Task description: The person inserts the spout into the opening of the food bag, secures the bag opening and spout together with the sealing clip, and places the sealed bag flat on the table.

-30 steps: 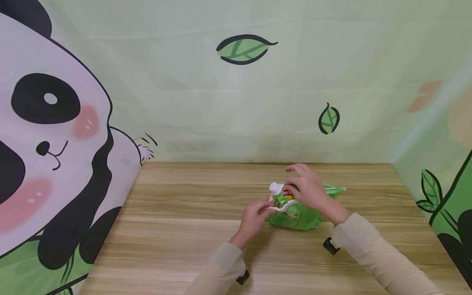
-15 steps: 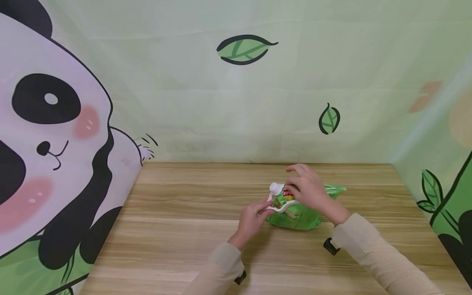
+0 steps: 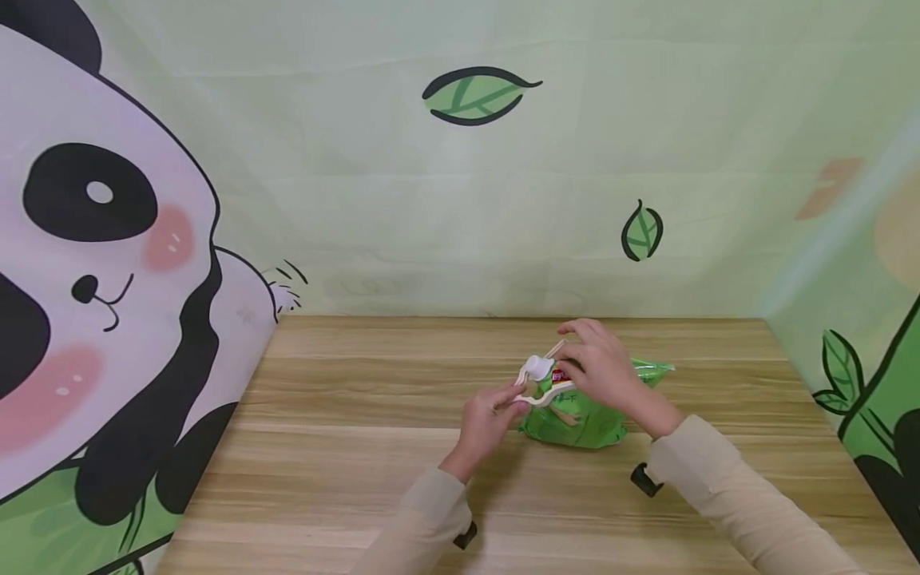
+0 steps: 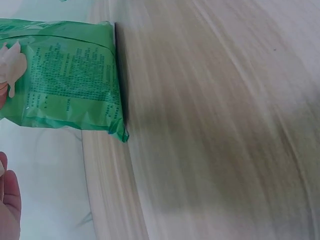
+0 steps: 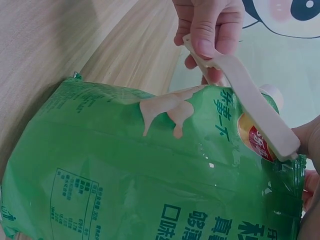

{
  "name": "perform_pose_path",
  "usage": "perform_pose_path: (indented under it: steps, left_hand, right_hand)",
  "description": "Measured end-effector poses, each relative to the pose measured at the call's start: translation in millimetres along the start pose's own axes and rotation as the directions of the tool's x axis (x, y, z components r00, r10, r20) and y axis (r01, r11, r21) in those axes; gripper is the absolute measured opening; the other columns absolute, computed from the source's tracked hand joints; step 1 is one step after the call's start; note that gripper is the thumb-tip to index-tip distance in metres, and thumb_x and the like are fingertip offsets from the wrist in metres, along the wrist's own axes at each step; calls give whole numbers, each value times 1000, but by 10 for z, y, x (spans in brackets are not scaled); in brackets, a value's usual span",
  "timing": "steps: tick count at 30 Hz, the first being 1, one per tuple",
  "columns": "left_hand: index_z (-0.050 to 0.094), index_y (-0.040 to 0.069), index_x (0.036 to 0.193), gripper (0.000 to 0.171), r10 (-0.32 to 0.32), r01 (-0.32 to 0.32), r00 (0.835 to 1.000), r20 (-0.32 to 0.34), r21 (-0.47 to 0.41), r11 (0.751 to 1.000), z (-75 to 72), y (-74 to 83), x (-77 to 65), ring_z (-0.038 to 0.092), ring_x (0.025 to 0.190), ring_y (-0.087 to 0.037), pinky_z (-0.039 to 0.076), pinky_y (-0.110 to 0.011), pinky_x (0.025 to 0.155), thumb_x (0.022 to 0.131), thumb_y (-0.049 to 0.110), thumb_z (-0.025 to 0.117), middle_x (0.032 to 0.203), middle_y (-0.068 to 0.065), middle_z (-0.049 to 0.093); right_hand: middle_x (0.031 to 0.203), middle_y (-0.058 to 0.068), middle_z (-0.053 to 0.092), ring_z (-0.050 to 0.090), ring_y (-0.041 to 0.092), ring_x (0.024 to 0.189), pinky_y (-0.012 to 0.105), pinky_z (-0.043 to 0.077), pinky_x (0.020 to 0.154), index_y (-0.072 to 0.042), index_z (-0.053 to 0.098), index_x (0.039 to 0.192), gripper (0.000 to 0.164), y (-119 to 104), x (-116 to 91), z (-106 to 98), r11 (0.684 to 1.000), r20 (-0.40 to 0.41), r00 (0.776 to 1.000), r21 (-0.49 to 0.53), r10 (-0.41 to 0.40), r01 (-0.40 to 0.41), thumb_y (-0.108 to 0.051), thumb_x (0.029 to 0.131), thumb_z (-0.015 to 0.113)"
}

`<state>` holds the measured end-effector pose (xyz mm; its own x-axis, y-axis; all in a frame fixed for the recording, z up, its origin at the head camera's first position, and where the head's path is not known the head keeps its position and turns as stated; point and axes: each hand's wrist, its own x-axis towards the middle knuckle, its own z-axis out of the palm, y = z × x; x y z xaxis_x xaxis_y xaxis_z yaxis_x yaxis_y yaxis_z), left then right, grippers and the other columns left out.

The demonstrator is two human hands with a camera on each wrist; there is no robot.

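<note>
A green snack bag [image 3: 585, 427] with printed lettering stands on the wooden table, its top leaning left. At that top is a white cap [image 3: 537, 367], with a white bag clip [image 5: 252, 100] around it, its two long arms spread apart. My left hand [image 3: 485, 427] pinches the clip's left end between thumb and fingers. My right hand [image 3: 604, 367] grips the upper part of the bag from the right, beside the clip's far end, and covers part of it. In the left wrist view, the bag's densely printed side [image 4: 72, 80] fills the upper left.
The wooden tabletop [image 3: 345, 447] runs back to a pale green backdrop [image 3: 374, 200] printed with a panda and leaves. A black wrist device [image 3: 647, 479] hangs under the right sleeve, and a second one [image 3: 465, 535] under the left.
My left hand has shifted slightly left, carrying the clip's end with it. One clip arm now shows behind the white cap. My right hand and the bag have stayed in place.
</note>
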<state>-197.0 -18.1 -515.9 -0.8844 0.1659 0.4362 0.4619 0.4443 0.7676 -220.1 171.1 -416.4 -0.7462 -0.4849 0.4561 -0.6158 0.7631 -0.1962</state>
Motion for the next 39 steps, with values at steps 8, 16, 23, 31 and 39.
perform_pose_path:
  steps: [8, 16, 23, 31, 39]
  left_hand:
    - [67, 6, 99, 27, 6, -5, 1000, 11, -25, 1000, -10, 9, 36, 62, 94, -23, 51, -21, 74, 74, 15, 68, 106, -13, 63]
    - [68, 4, 98, 26, 16, -16, 1000, -16, -52, 999, 52, 11, 53, 63, 89, -23, 50, -17, 71, 74, 14, 68, 106, -12, 64]
    - [67, 3, 97, 24, 50, -54, 998, -45, -81, 995, 90, 49, 60, 63, 89, -23, 50, -17, 71, 74, 10, 67, 107, -11, 64]
    - [68, 2, 92, 18, 15, -19, 1000, -27, -129, 992, 110, 77, 64, 64, 87, -23, 50, -16, 70, 75, 8, 67, 108, -14, 62]
    - [67, 1, 91, 16, -12, 9, 1000, -16, -183, 983, 134, 87, 54, 63, 89, -24, 51, -18, 71, 76, 7, 66, 109, -15, 62]
  right_hand:
    - [109, 13, 58, 45, 30, 109, 47, 37, 92, -10, 68, 74, 4, 14, -6, 10, 1000, -9, 1000, 6, -8, 8, -10, 71, 72]
    - [111, 13, 57, 44, 31, 111, 47, 35, 94, -11, 68, 72, 4, 3, -3, -6, 1000, 3, 1000, 17, -13, 13, -11, 72, 72]
    - [112, 14, 56, 44, 32, 112, 48, 34, 95, -10, 68, 72, 3, 1, 2, -17, 1000, 15, 1000, 29, -7, 7, -11, 73, 71]
    - [114, 13, 55, 43, 31, 113, 48, 34, 96, -9, 69, 77, 3, 5, 4, -29, 999, 49, 999, 27, 18, -19, -11, 75, 69]
    - [116, 13, 55, 46, 31, 109, 47, 37, 92, -10, 69, 77, 3, 3, -1, -43, 998, 93, 995, 28, 46, -49, -12, 76, 68]
